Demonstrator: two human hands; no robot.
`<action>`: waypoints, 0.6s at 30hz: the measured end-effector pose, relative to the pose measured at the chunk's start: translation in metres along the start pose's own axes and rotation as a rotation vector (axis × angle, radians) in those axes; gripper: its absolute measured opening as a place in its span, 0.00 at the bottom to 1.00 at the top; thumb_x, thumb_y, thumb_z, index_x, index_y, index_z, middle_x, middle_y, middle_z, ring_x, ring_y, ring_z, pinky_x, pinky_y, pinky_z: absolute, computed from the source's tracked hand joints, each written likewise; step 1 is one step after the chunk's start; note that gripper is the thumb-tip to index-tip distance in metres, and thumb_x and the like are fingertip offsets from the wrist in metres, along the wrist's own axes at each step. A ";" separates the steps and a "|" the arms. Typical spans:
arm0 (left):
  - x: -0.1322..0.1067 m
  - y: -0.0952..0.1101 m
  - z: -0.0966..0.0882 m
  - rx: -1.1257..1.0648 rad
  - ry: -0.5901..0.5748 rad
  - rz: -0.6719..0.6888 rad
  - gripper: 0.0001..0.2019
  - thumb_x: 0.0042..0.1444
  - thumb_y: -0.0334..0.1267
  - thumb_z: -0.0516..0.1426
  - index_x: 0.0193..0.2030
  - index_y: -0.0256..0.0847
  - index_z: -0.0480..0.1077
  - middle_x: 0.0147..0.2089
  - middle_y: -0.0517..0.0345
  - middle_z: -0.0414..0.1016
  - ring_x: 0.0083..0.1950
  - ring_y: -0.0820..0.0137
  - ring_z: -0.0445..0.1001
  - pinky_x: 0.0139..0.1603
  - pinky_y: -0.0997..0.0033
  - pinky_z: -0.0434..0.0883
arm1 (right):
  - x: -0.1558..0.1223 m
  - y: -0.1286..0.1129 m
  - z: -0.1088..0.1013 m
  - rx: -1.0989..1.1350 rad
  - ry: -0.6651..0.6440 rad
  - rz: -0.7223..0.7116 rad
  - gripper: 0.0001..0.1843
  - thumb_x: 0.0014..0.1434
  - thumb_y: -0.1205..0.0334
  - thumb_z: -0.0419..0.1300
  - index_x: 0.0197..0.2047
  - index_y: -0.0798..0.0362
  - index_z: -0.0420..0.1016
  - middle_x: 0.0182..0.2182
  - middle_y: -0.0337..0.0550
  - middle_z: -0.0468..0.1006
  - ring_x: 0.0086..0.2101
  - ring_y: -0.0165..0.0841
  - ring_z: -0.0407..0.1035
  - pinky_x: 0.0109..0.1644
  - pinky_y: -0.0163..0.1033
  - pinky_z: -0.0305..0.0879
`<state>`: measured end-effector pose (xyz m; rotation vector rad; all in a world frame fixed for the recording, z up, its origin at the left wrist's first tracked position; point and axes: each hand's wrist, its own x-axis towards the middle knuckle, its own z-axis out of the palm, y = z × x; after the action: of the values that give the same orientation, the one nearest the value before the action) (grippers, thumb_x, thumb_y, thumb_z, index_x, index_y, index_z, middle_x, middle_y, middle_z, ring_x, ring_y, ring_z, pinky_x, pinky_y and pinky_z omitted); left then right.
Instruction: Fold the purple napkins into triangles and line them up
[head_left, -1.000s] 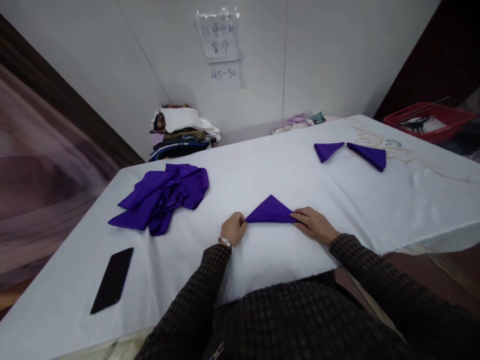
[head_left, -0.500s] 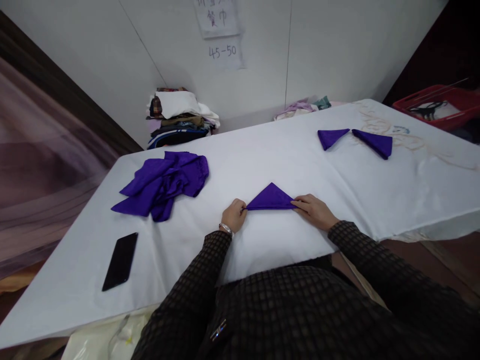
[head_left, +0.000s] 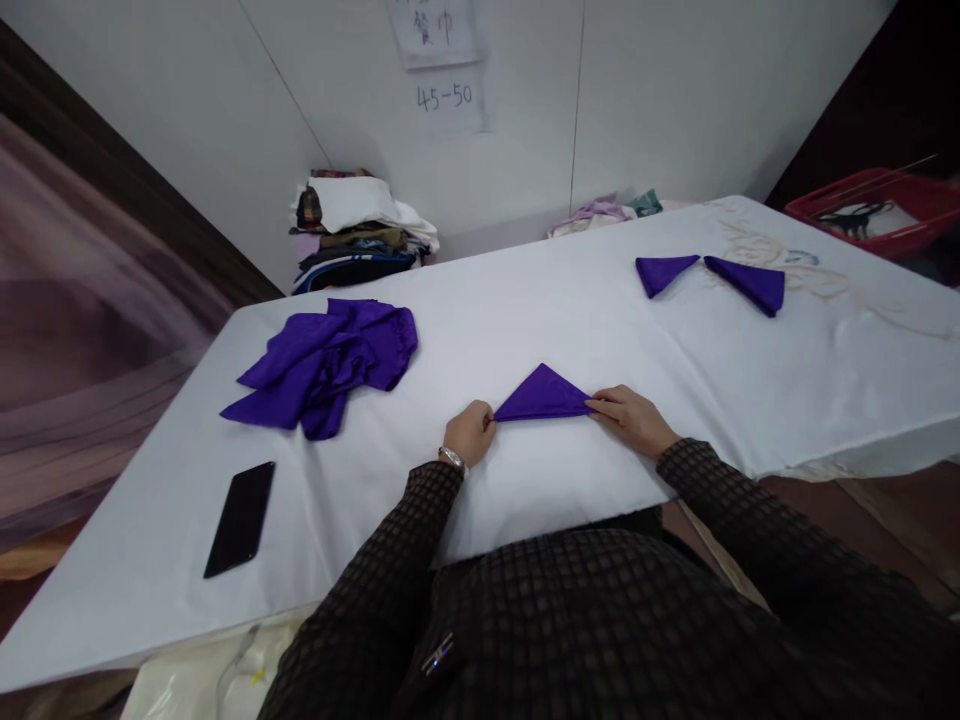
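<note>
A purple cloth napkin [head_left: 541, 394] folded into a flat triangle lies on the white table [head_left: 525, 310] right in front of me. My left hand [head_left: 468, 432] is curled shut and pinches its left corner. My right hand [head_left: 631, 420] rests on the table with fingertips pressed on the right corner. Both sleeves are dark and checked, and a watch sits on my left wrist.
A heap of unfolded purple napkins [head_left: 326, 360] lies at the left. Two folded purple triangles [head_left: 664, 272] [head_left: 748, 283] sit at the far right. A black phone [head_left: 241, 517] lies near the front left edge. Stacked clothes [head_left: 356, 235] stand behind the table; a red basket [head_left: 874, 205] is at the far right.
Both hands have stayed on the triangle's corners. The view has tilted down a little, so everything sits slightly higher in the picture.
</note>
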<state>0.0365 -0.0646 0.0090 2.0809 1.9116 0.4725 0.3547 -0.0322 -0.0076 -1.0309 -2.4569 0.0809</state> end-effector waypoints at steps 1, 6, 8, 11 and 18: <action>-0.001 0.000 0.000 0.007 -0.006 0.003 0.03 0.51 0.32 0.53 0.33 0.44 0.64 0.31 0.62 0.69 0.33 0.71 0.69 0.34 0.72 0.63 | 0.000 0.000 0.000 -0.004 0.002 0.002 0.15 0.64 0.59 0.50 0.48 0.49 0.76 0.43 0.49 0.76 0.41 0.40 0.68 0.42 0.45 0.68; -0.003 -0.001 -0.001 0.032 -0.013 0.034 0.06 0.52 0.31 0.52 0.36 0.44 0.65 0.34 0.61 0.70 0.35 0.71 0.69 0.35 0.72 0.64 | 0.000 0.000 0.000 0.008 -0.002 0.004 0.15 0.64 0.59 0.50 0.48 0.47 0.76 0.42 0.48 0.76 0.41 0.38 0.68 0.42 0.45 0.68; -0.003 -0.002 -0.002 0.040 -0.023 0.088 0.07 0.54 0.31 0.51 0.38 0.45 0.66 0.37 0.61 0.70 0.36 0.71 0.69 0.35 0.72 0.64 | -0.001 0.000 0.000 0.015 0.002 0.011 0.15 0.64 0.60 0.50 0.49 0.46 0.75 0.42 0.47 0.76 0.40 0.38 0.68 0.42 0.45 0.69; -0.002 -0.004 -0.004 0.059 -0.030 0.155 0.08 0.55 0.31 0.49 0.39 0.45 0.67 0.39 0.60 0.70 0.37 0.71 0.69 0.36 0.72 0.64 | -0.003 0.001 0.000 0.002 0.005 0.024 0.15 0.65 0.59 0.50 0.48 0.46 0.76 0.42 0.47 0.76 0.40 0.38 0.67 0.42 0.45 0.68; -0.002 -0.008 -0.008 0.079 -0.057 0.151 0.10 0.56 0.33 0.50 0.41 0.47 0.70 0.41 0.60 0.71 0.38 0.71 0.70 0.36 0.73 0.66 | -0.008 0.002 -0.008 -0.002 0.000 0.046 0.14 0.64 0.61 0.50 0.46 0.47 0.77 0.41 0.47 0.76 0.40 0.38 0.68 0.42 0.43 0.67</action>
<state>0.0255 -0.0656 0.0124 2.2747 1.7767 0.3705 0.3639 -0.0374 -0.0041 -1.0880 -2.4341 0.0939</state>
